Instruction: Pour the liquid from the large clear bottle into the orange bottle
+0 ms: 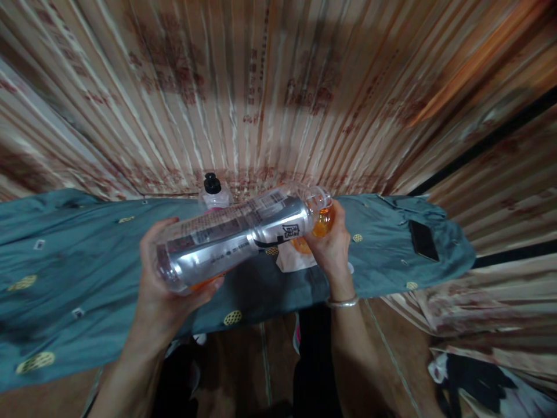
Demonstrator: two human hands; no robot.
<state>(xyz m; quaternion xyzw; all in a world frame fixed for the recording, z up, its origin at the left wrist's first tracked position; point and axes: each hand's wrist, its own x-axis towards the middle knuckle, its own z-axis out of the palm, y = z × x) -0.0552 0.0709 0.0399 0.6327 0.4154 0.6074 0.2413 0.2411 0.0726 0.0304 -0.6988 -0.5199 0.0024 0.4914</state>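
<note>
A large clear plastic bottle (230, 235) with a silver label is held tilted over the cloth-covered surface, its neck toward the right. My left hand (167, 290) is wrapped round its base end. Near the neck, my right hand (333, 244) grips a small clear container (322, 223) with orange content, close against the bottle's mouth. Whether these two touch cannot be told. Beneath them lies a white piece of paper or tissue (296, 259). Behind the bottle stands another bottle (213, 194) with a black cap, partly hidden.
A green-blue patterned cloth (87, 261) covers the long surface. A black phone (423, 240) lies at its right end. Pleated curtains (270, 87) hang behind and at the right. Dark and pale fabric (483, 377) lies on the floor at the lower right.
</note>
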